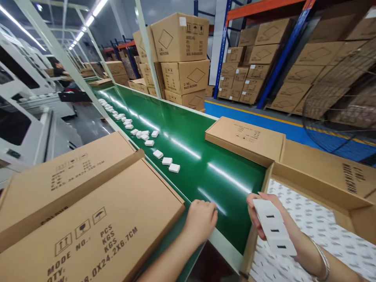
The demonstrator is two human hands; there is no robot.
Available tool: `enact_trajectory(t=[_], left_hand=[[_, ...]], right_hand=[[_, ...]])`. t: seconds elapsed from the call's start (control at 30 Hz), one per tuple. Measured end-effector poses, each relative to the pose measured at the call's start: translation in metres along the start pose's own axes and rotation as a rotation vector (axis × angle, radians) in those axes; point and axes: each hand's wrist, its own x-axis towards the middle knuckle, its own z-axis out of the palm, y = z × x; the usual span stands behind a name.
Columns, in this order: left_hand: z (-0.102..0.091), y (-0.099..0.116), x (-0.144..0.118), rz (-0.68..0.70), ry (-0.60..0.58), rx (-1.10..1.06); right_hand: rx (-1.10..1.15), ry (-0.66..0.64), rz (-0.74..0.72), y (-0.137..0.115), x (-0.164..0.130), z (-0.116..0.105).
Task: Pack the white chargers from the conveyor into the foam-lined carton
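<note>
The right hand (261,213) is gripping a short stack of white adapters (274,229), three slotted faces showing in a row. The stack is lying along the palm and running toward the wrist, with the fingers curling in behind its far end and the thumb side hidden under it. The hand is hovering over the near left corner of an open carton (314,182) at the near right, whose floor is lined with a printed sheet (317,223). A metal bracelet (323,260) is sitting on that wrist.

The left hand (201,219) is resting knuckles-up at the near edge of the green conveyor belt (190,149), fingers folded down toward the belt; whether it is holding anything cannot be told. It is lying just left of the stack, apart from it.

A line of loose white pieces (167,160) is trailing along the belt's left side into the distance, well apart from both hands. Flat cartons (88,211) are lying at the near left, and another closed flat carton (245,137) is sitting on the belt's right edge. Stacked boxes (182,58) are standing beyond the belt.
</note>
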Motion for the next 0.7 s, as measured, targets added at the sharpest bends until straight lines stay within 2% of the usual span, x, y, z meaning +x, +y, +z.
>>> enact_trajectory(t=[0.27, 0.4, 0.5, 0.6, 0.67, 0.7], left_hand=[[-0.006, 0.007, -0.004, 0.034, -0.042, 0.03], [-0.009, 0.008, -0.003, 0.053, -0.061, 0.072], [-0.009, 0.007, -0.004, 0.075, -0.044, 0.086], [-0.008, 0.006, -0.004, 0.093, -0.019, 0.08], [-0.008, 0.006, -0.004, 0.093, -0.014, 0.068], [-0.008, 0.006, -0.003, 0.088, -0.017, 0.063]], right_hand=[[0.053, 0.026, -0.11, 0.012, -0.029, -0.025], [0.089, 0.039, -0.134, 0.015, -0.033, -0.027], [0.047, 0.048, -0.153, 0.008, -0.038, -0.024], [-0.234, 0.162, -0.177, -0.016, -0.05, -0.041], [-0.61, 0.357, -0.294, -0.041, -0.059, -0.071], [-0.85, 0.504, -0.38, -0.054, -0.063, -0.092]])
